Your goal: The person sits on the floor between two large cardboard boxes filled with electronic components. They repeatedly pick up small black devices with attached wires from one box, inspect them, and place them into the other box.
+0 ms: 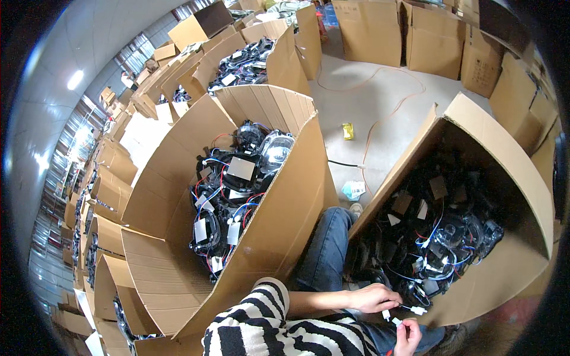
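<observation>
My left hand [375, 298] is closed in a pinch on a thin wire lead beside the right-hand carton. White plug connectors [418, 310] hang just past its fingertips. Just below, my right hand [407, 337] pinches a small white connector [396, 321] between thumb and finger. The two hands are close together but apart, over my lap. Inside the tilted cardboard carton [510, 285] at the right lie several black lamp units [451, 243] with clear lenses, tangled wires and white plugs. Shadow hides the carton's depths.
Left of my leg stands a tall open carton [285, 219] of similar lamp units [240, 169]. Another filled carton [295, 62] is behind it. An orange cord [371, 130], a yellow wrapper [348, 131] and a pale blue packet [353, 190] lie on the floor.
</observation>
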The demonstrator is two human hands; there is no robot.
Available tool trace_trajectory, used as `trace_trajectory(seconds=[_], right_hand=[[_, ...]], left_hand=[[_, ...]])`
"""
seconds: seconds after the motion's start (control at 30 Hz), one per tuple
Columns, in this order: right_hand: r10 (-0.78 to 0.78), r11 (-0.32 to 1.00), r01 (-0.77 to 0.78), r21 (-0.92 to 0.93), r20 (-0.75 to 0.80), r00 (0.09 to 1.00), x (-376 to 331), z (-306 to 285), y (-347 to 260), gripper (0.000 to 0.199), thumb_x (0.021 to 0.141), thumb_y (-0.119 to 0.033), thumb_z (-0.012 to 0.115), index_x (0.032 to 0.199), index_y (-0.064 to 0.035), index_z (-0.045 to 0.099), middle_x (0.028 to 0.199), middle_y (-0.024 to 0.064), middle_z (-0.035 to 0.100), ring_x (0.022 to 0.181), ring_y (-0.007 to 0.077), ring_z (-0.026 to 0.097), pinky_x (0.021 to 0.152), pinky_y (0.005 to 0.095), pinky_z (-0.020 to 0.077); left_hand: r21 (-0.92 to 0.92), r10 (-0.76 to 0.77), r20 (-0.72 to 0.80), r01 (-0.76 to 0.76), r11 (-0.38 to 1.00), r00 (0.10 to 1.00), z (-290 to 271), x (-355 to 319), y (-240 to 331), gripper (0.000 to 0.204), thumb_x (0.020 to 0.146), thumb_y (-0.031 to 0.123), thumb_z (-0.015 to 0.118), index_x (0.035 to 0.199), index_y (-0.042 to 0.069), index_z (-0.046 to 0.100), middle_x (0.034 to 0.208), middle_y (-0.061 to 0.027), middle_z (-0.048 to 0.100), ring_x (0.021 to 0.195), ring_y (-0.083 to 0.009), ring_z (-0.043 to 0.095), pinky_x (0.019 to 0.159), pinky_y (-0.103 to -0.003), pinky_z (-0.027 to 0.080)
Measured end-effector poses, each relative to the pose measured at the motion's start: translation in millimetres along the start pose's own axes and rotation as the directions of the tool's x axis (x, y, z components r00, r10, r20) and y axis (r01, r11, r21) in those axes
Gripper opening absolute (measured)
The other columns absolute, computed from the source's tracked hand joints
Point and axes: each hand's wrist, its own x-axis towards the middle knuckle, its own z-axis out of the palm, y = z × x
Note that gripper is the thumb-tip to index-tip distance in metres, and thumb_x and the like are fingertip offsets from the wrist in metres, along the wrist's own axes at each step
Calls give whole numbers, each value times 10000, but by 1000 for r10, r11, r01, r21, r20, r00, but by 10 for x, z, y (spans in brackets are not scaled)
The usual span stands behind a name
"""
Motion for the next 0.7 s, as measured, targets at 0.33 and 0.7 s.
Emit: trace_trajectory(seconds=[0.33, 0.7], right_hand=[[41, 999, -42, -29, -6, 999, 20, 12, -24, 60, 821, -67, 484, 784, -22, 496, 711, 19, 462, 656, 99, 409, 612, 210, 356], [36, 999, -36, 10, -7, 999, 23, 5, 84, 48, 816, -65, 488, 806, -20, 497, 749, 27, 477, 689, 108, 426, 638, 220, 365]], left_hand=[[14, 14, -5, -14, 1000, 1000, -5, -7, -8, 170, 825, 142, 451, 882, 3, 531, 734, -140, 556, 652, -312, 545, 572, -370, 430], [-3, 0, -5, 0, 1000, 1000, 35, 3, -54, 165, 827, 133, 444, 879, 0, 528, 740, -140, 553, 661, -320, 541, 574, -376, 424]])
